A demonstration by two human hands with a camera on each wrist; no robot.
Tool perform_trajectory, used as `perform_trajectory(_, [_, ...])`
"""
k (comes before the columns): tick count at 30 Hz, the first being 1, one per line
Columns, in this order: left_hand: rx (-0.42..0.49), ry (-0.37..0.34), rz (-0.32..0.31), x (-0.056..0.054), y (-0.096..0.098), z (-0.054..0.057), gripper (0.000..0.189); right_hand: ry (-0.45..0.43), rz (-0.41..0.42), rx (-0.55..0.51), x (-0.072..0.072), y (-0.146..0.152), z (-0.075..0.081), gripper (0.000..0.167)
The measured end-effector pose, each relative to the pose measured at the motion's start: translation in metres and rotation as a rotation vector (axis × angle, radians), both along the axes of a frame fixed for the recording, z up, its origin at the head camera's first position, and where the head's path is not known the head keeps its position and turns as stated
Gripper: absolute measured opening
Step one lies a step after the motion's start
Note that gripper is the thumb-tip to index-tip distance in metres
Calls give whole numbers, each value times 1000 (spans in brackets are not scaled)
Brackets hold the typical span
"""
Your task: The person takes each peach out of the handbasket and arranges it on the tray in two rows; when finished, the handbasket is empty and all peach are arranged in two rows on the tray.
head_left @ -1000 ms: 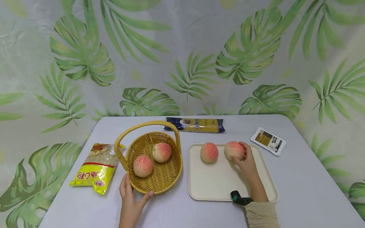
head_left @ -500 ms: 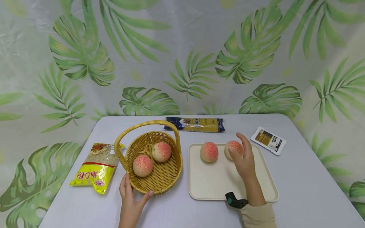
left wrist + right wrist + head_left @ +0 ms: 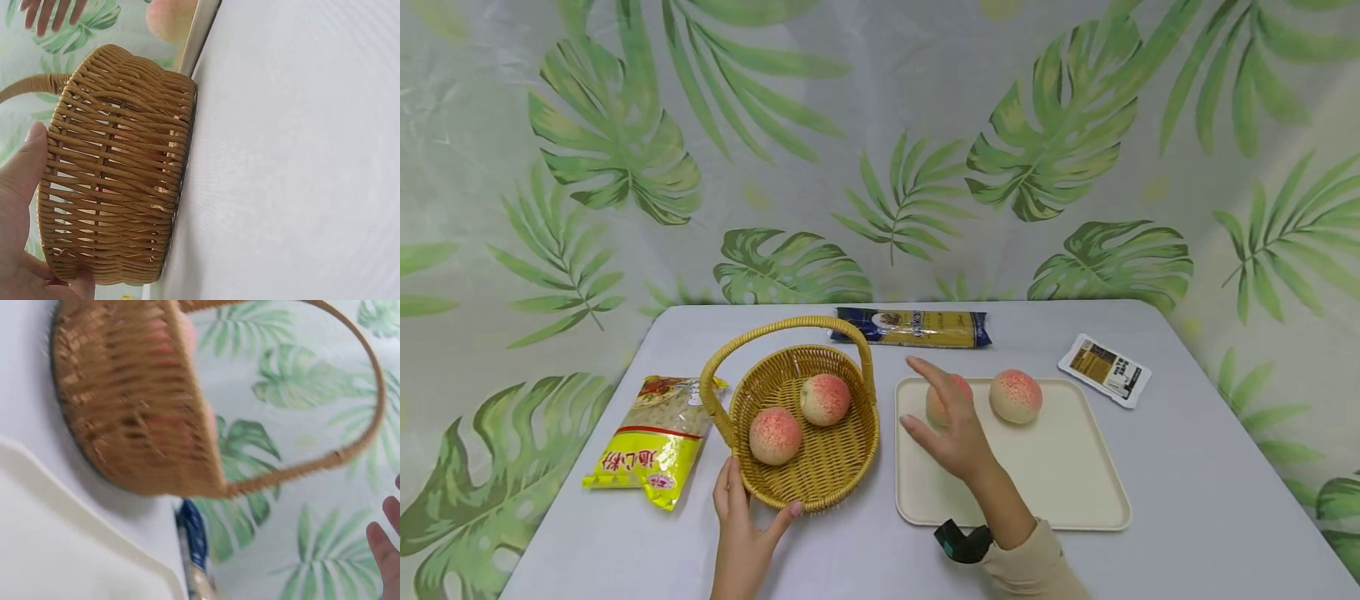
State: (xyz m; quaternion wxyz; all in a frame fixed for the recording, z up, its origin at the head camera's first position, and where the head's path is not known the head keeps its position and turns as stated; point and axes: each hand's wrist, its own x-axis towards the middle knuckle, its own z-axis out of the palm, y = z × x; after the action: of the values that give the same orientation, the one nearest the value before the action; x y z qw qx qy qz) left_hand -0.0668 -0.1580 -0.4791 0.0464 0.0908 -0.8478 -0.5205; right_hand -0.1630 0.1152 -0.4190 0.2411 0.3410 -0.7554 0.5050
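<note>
My left hand (image 3: pixel 746 523) holds the near rim of a round wicker basket (image 3: pixel 842 471), with its thumb and fingers spread along the side. In the left wrist view, that thumb lies against the woven wall. Two pink-and-cream peaches sit inside, one nearer (image 3: pixel 776 437) and one farther back (image 3: pixel 825 400). My right hand (image 3: pixel 958 433) is over the left part of a cream tray (image 3: pixel 1030 500), fingers spread with nothing between them. It partly hides one peach (image 3: pixel 935 407) on the tray. Another peach (image 3: pixel 1017 397) lies to its right, uncovered.
A yellow bag of pasta (image 3: pixel 651 442) lies left of the basket. Behind the basket and tray is a blue-and-gold noodle packet (image 3: pixel 917 327). A small white pouch (image 3: pixel 1105 371) lies right of the tray. The basket's tall handle (image 3: pixel 790 323) arches up.
My right hand has let go of the right peach on the tray, lifted off and moved left over the other one. The left hand and the basket have stayed put.
</note>
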Motion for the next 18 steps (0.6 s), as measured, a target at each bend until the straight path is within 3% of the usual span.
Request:
perform_trajectory(7, [-7, -3, 4, 0, 0, -1, 110, -196, 90, 176, 0, -37, -15, 64])
perform_trajectory(18, [-20, 14, 13, -1, 0, -3, 109, -385, 161, 243, -17, -70, -24, 74])
